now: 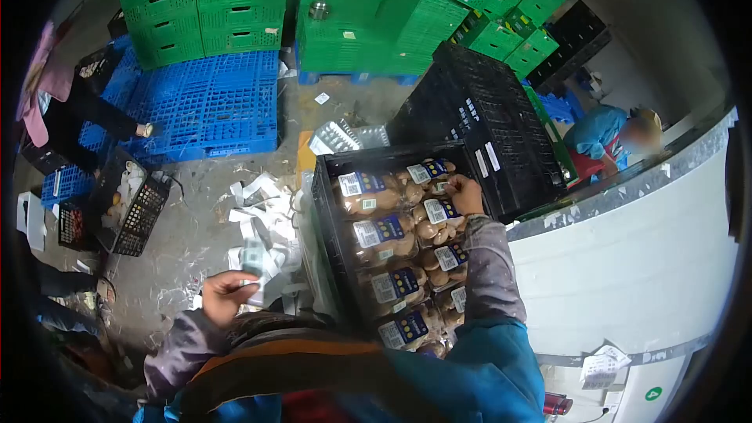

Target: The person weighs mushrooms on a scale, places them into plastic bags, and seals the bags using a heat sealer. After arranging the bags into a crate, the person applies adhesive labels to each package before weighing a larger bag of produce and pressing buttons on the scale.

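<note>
A black crate stands in front of me, filled with clear packs of brown mushrooms that carry white and dark blue labels. My right hand reaches over the crate's far right part, its fingers bent and pressed together at a mushroom pack; their tips are partly hidden, so what they pinch does not show. Left of the crate, my left hand pinches a strip of labels between thumb and fingers. The strip stands up from the hand, pale and greenish.
Crumpled white backing paper lies left of the crate. Stacked black crates rise behind it. Blue pallets and green crates stand farther back. One person is at the right, another at the left.
</note>
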Motion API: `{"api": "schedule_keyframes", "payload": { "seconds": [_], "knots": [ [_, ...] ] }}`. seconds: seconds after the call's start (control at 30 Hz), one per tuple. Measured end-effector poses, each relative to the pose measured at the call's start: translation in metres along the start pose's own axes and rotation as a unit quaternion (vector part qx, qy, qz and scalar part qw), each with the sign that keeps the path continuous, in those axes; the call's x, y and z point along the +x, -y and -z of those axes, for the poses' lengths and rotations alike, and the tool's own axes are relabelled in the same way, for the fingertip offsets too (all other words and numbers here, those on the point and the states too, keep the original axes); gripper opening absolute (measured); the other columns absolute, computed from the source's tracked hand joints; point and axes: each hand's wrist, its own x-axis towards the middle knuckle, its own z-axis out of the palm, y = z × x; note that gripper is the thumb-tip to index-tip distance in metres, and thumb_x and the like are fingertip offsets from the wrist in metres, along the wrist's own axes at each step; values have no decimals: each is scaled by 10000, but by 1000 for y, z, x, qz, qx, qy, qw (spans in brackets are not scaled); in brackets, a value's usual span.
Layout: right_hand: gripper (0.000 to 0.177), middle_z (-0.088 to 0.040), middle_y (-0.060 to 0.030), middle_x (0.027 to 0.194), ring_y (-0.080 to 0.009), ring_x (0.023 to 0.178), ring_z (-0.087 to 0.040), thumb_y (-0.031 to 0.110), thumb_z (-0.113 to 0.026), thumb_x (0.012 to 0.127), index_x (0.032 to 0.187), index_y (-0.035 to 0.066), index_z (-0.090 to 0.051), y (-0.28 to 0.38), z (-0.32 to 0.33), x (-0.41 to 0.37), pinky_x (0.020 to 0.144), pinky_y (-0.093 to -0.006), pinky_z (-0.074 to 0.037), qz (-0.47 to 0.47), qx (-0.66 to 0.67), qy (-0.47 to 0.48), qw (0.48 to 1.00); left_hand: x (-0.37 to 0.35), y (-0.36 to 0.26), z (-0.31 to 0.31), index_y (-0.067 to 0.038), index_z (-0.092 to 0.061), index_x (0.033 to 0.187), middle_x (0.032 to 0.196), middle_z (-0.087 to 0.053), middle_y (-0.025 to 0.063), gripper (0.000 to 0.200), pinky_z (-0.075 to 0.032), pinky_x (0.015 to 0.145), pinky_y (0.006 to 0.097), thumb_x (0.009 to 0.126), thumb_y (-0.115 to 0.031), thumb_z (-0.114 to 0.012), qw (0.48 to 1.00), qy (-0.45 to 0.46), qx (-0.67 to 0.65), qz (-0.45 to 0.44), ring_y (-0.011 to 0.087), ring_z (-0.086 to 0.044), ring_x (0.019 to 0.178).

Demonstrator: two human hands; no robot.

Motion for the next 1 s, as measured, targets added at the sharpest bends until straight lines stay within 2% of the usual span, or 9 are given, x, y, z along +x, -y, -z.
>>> {"api": "schedule_keyframes", "payload": {
  "seconds": [0.17,0.3,0.4,0.43,0.5,0.57,0.63,0.8,1.0],
  "knots": [
    [203,-637,-171,731,-345,715,-633,147,-745,682,776,23,-615,-1,-30,4,628,-398,-488,-30,-107,-23,994,-17,-2,11,38,-627,992,844,-667,89,214,-493,666,208,795,117,-597,997,-52,-42,42,92,-614,743],
    [184,-631,-143,758,-305,673,-627,130,-725,709,798,40,-592,26,-41,-21,597,-378,-479,-69,-169,-248,951,-4,-20,-8,31,-637,939,805,-670,79,156,-480,645,203,792,82,-629,999,-8,-16,36,81,-602,717],
    [90,-611,-30,804,-69,698,-528,55,-633,813,885,16,-596,101,-28,-85,583,-230,-430,-100,214,-112,965,18,-57,-44,34,-653,818,732,-646,34,49,-446,601,206,785,10,-679,992,66,101,-24,55,-551,656],
    [129,-606,-15,818,-67,713,-525,58,-624,820,944,24,-615,125,-31,-112,604,-218,-435,61,269,-57,960,24,-67,-56,33,-653,778,702,-631,16,59,-433,577,210,783,-11,-691,985,96,134,-45,47,-530,636],
    [323,-592,-72,940,-148,818,-569,65,-720,743,1044,42,-606,196,-14,-165,715,-263,-451,-71,498,169,848,36,-58,-73,21,-648,757,644,-587,-6,68,-409,529,221,787,-21,-692,972,177,144,-52,30,-482,604],
    [219,-622,-63,871,-144,811,-579,11,-717,726,933,27,-647,214,-26,-190,712,-260,-456,110,370,110,916,36,-63,-94,8,-650,736,601,-559,-12,77,-388,490,227,780,-27,-702,970,207,120,-49,17,-449,582],
    [148,-634,-62,843,-157,788,-591,20,-702,744,885,31,-660,214,-29,-204,699,-265,-462,2,447,85,890,35,-66,-102,8,-652,739,573,-548,0,113,-378,474,225,790,-77,-707,965,219,140,-41,12,-439,571],
    [77,-641,-69,781,-124,721,-583,36,-605,825,891,1,-625,142,8,-163,653,-269,-474,-158,310,-3,937,39,-43,-99,17,-659,799,602,-590,32,173,-393,488,222,822,-152,-684,967,200,151,-56,34,-477,569],
    [98,-636,-77,716,-122,656,-590,36,-685,747,816,-3,-627,-32,20,-108,609,-279,-472,-59,97,-30,993,29,-12,-48,17,-622,1021,866,-661,77,229,-502,653,231,811,103,-593,983,180,27,-13,92,-604,757]
  ]
}}
